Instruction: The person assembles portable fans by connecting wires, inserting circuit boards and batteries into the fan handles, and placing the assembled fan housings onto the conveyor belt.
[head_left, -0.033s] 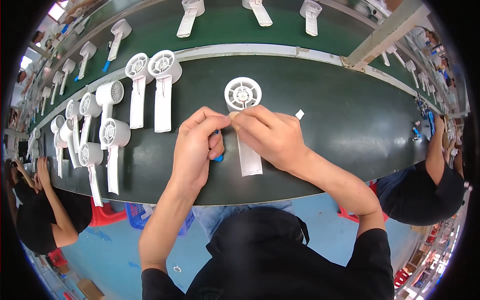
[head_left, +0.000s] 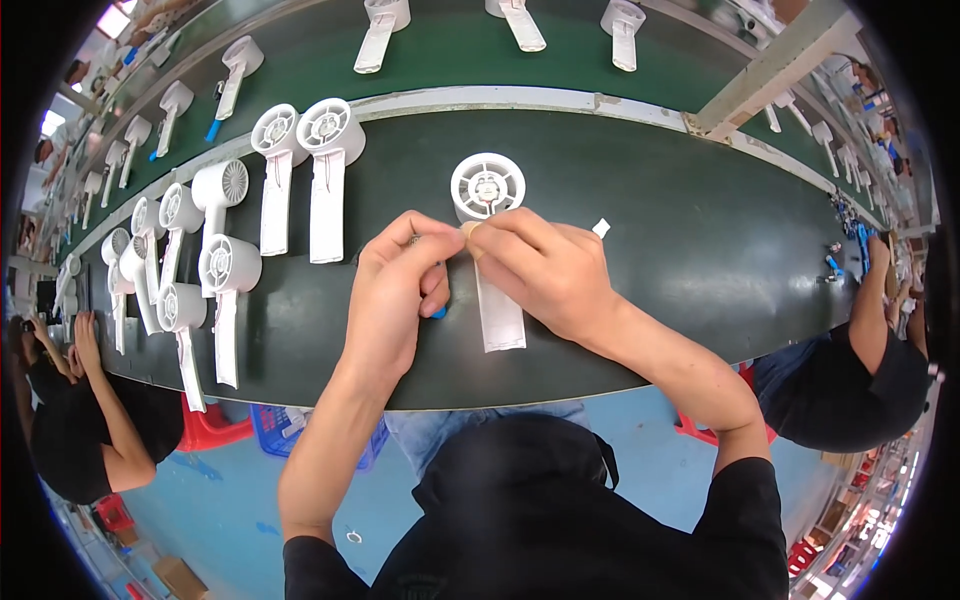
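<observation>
Item: white fan housing (head_left: 488,187), approx. mid-bench, on dark bench (head_left: 680,290). Round head toward far edge; handle (head_left: 503,325) runs toward near edge, its end short of that edge. Neck area hidden by hands.

L. hand (head_left: 395,285): thumb & index drawn narrow, tips meeting R. tips over the neck; other fingers curled in. Blue item (head_left: 439,312) shows just below the curl; type n/k, & whether gripped, cannot tell. R. hand (head_left: 545,270): thumb & fingers narrow, pinched at same spot. Anything between the tips too small to ID.

Handling (judged): housing prob. light, stiff moulded plastic; smooth, so mod. slippery. Thin spokes & hub the likely weak pts. Best hold: handle or outer wall of ring; avoid pressing spokes.

Markings: no brand, label or writing legible on housing.

Surroundings: small white scrap (head_left: 601,228) just beyond R. hand, toward far edge. Similar fan units (head_left: 230,265) grouped toward L. end of bench, approx. upright or leaning, cannot tell; two more (head_left: 328,200) nearer far edge, w/ thin reddish wires visible at neck. Small blue & dark parts (head_left: 833,265) near R. end, co-worker's hand (head_left: 878,255) close by.
</observation>
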